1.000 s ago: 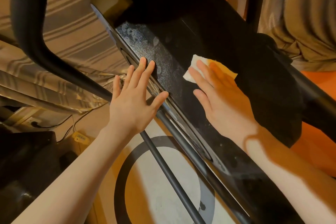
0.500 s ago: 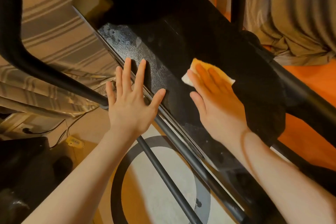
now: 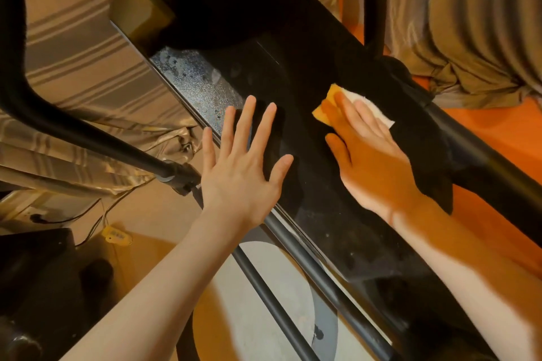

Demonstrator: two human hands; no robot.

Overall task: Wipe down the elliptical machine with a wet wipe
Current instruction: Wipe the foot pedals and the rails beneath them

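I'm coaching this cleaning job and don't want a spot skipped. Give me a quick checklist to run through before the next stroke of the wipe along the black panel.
1. Wipe under the palm: ok. The right hand presses flat on the white wet wipe.
2. Wipe on the machine: ok. It lies on the glossy black elliptical panel.
3. Bracing hand clear of the stroke: ok. The left hand rests flat, fingers spread, apart from the wipe.
4. Dirt left: not ok. A grey speckled dusty patch remains beyond the left hand's fingertips.
5. Wipe's wetness: cannot tell.
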